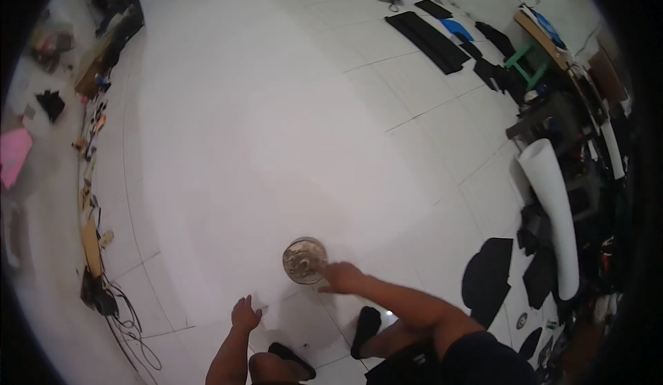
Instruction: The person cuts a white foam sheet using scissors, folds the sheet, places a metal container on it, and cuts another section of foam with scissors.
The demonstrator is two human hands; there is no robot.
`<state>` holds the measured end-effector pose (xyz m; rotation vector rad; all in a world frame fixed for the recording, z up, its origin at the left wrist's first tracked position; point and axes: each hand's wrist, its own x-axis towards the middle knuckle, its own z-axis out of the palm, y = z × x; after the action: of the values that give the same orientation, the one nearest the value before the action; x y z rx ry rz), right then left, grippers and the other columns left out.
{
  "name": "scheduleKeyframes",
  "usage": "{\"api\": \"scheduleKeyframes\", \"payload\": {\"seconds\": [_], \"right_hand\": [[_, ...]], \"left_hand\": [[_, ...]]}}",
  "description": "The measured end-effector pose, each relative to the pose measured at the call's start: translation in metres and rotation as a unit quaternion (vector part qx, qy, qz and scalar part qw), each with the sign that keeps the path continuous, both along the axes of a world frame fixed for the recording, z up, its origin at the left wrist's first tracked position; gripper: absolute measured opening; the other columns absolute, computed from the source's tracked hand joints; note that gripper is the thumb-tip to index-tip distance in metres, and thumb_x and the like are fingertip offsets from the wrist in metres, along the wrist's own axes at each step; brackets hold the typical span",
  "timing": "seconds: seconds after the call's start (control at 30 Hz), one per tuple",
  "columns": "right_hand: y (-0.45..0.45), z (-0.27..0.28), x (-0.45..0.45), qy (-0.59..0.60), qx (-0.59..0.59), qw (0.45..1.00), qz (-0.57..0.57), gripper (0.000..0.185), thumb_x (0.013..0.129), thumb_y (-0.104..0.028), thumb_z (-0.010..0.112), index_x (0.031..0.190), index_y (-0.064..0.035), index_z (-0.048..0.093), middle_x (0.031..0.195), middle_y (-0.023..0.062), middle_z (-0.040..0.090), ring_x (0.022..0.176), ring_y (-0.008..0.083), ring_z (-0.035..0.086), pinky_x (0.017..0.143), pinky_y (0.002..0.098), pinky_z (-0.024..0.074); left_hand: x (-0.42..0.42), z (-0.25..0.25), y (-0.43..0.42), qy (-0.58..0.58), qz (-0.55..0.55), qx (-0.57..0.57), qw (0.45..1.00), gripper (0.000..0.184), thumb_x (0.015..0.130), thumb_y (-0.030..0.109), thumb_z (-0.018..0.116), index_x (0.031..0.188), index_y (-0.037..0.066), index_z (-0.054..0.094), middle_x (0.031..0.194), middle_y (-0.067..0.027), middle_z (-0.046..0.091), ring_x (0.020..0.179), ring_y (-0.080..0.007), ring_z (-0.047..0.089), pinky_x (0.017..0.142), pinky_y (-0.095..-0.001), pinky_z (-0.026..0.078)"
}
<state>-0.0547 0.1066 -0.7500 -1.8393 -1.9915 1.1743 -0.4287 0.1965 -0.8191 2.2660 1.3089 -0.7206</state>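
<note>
A round tin [302, 252] with a stained, brownish top stands near the lower edge of a long white sheet [276, 129] spread on the floor. My right hand [341, 278] is at the tin's right side. Its fingers reach over the rim and its thumb lies lower, by the near side; the fingertips are hard to make out against the tin. To the left and nearer to me, my left hand [246, 313] hangs low over the sheet's near edge, fingers apart, holding nothing.
A white roll [552, 212] leans at the right beside clutter. Black cut pieces [487, 278] lie on the tiled floor, with a long black strip [427, 41] farther off. A green stool [528, 67] stands at the right. Cables [131, 326] lie at the lower left.
</note>
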Motion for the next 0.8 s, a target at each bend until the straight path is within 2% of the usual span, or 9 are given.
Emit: {"api": "scheduleKeyframes", "payload": {"seconds": [0.03,0.1,0.2,0.47,0.53,0.57,0.6,0.7,0.8], "right_hand": [[-0.022,0.039,0.008,0.021,-0.079,0.996,-0.035,0.07,0.087,-0.041,0.063,0.144,-0.01,0.036,0.123,0.0209,0.059,0.109,0.0379,0.059,0.092,0.0474,0.0466],[-0.083,0.095,0.027,0.047,-0.162,0.981,-0.099,0.065,0.09,-0.041,0.059,0.142,-0.0093,0.038,0.125,0.0206,0.058,0.115,0.0374,0.056,0.096,0.047,0.0443],[-0.174,0.17,0.051,0.092,-0.203,0.952,-0.209,0.057,0.09,-0.047,0.06,0.13,-0.0069,0.052,0.107,0.0149,0.068,0.101,0.0322,0.064,0.087,0.0421,0.0496],[-0.301,0.261,0.228,-0.045,-0.347,0.886,-0.303,0.062,0.083,-0.056,0.063,0.125,-0.0101,0.059,0.113,0.0165,0.067,0.107,0.0372,0.062,0.094,0.0435,0.0482],[-0.305,0.276,0.299,-0.105,-0.185,0.912,-0.349,0.059,0.082,-0.048,0.068,0.124,-0.0067,0.059,0.107,0.0179,0.068,0.104,0.0364,0.063,0.091,0.0456,0.0499],[-0.265,0.353,0.328,-0.082,-0.217,0.864,-0.447,0.057,0.084,-0.046,0.066,0.123,-0.0043,0.059,0.101,0.017,0.07,0.102,0.0355,0.064,0.089,0.0441,0.0504],[-0.261,0.358,0.371,-0.091,-0.195,0.86,-0.462,0.055,0.085,-0.043,0.067,0.122,-0.0037,0.058,0.101,0.0169,0.07,0.1,0.0346,0.065,0.088,0.0429,0.0508],[-0.216,0.417,0.505,-0.117,-0.087,0.838,-0.525,0.044,0.085,-0.028,0.07,0.119,-0.0017,0.059,0.098,0.018,0.07,0.088,0.03,0.068,0.08,0.0399,0.0527],[-0.204,0.419,0.642,-0.153,0.102,0.782,-0.595,0.033,0.088,-0.02,0.066,0.11,0.0029,0.061,0.076,0.0117,0.066,0.064,0.0193,0.063,0.06,0.0337,0.0506]], "left_hand": [[0.018,0.035,0.0,-0.037,0.091,-0.052,0.994,0.069,0.083,0.046,0.065,0.136,0.004,0.049,0.135,-0.0232,0.052,0.127,-0.0369,0.047,0.104,-0.0442,0.041],[0.066,0.121,-0.01,-0.126,0.22,-0.113,0.961,0.06,0.083,0.047,0.064,0.123,0.002,0.061,0.114,-0.0203,0.066,0.108,-0.0346,0.063,0.095,-0.0396,0.049],[0.114,0.219,-0.029,-0.1,0.231,-0.17,0.953,0.06,0.082,0.049,0.065,0.121,0.004,0.062,0.111,-0.0188,0.068,0.107,-0.0333,0.064,0.093,-0.039,0.05],[0.275,0.281,-0.022,0.005,-0.024,-0.252,0.967,0.068,0.084,0.058,0.057,0.126,0.005,0.061,0.127,-0.0209,0.059,0.123,-0.0349,0.053,0.106,-0.0424,0.039],[0.335,0.283,0.003,-0.058,-0.096,-0.153,0.982,0.065,0.084,0.055,0.058,0.124,0.004,0.061,0.124,-0.0211,0.061,0.119,-0.0357,0.055,0.103,-0.0422,0.042],[0.36,0.289,0.02,-0.097,-0.01,-0.209,0.973,0.062,0.084,0.053,0.06,0.123,0.004,0.062,0.121,-0.0212,0.062,0.117,-0.0355,0.057,0.101,-0.0415,0.043],[0.39,0.297,0.04,-0.137,0.077,-0.262,0.952,0.059,0.084,0.05,0.061,0.121,0.004,0.062,0.119,-0.0213,0.064,0.114,-0.0353,0.059,0.099,-0.0409,0.045],[0.466,0.331,0.085,-0.201,0.134,-0.174,0.955,0.055,0.083,0.047,0.064,0.118,0.005,0.064,0.115,-0.0205,0.065,0.109,-0.0346,0.062,0.096,-0.0393,0.048],[0.52,0.305,0.144,-0.034,0.049,-0.184,0.981,0.06,0.084,0.054,0.059,0.121,0.007,0.064,0.127,-0.0184,0.06,0.122,-0.0338,0.053,0.105,-0.0415,0.04]]}}
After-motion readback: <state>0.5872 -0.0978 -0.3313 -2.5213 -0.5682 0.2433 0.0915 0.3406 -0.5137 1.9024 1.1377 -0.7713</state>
